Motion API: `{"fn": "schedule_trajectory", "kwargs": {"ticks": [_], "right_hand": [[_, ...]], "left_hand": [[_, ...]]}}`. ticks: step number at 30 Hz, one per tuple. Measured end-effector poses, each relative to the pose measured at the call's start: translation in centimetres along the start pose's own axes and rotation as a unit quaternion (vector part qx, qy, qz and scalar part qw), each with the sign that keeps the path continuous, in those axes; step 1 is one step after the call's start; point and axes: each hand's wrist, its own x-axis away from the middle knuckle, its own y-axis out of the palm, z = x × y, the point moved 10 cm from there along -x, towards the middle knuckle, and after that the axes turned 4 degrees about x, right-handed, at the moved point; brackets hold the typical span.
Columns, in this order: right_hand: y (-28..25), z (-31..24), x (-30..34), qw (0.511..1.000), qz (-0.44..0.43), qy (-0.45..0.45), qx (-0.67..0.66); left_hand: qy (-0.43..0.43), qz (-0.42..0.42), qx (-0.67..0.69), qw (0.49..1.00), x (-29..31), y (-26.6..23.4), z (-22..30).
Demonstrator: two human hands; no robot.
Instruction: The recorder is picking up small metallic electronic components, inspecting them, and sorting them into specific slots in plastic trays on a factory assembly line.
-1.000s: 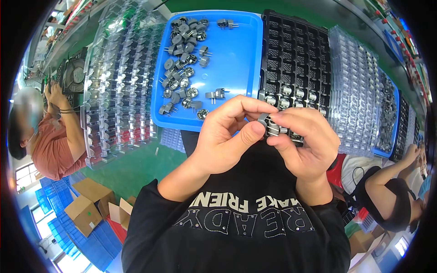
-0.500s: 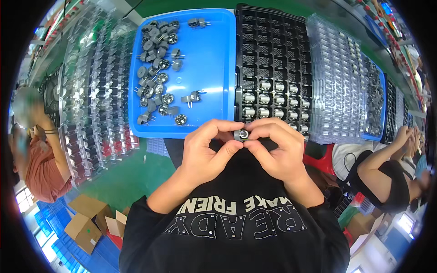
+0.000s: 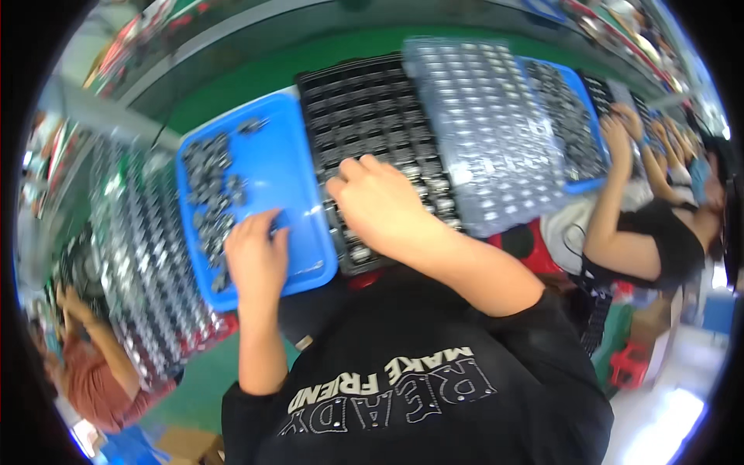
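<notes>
Grey parts, heaped in smooth blue tray, left hand over it; right hand blocking some of pocketed black tray. Both grips: cannot tell. Clear dimpled plastic trays beside.

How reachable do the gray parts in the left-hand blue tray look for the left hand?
Likely yes: the left hand is over the blue tray's near side, next to the gray parts, with no visible barrier. The right hand is clear, over the black tray.

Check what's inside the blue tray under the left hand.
Grey parts crowd the tray along its left; more lie near its far edge. The left hand hides whatever is beneath.
</notes>
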Motion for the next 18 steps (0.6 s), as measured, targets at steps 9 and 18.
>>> {"fn": "schedule_trajectory", "kwargs": {"ticks": [9, 18], "right_hand": [[-12.6, 24.9, 19.2, 0.865, 0.123, 0.475, 0.109], [-10.9, 29.0, 23.3, 0.857, 0.112, 0.501, 0.048]], "left_hand": [[-0.072, 0.128, 0.093, 0.985, 1.0, -2.1, -3.9], [-0.044, 0.136, 0.307, 0.941, 0.0, -2.9, -2.2]]}}
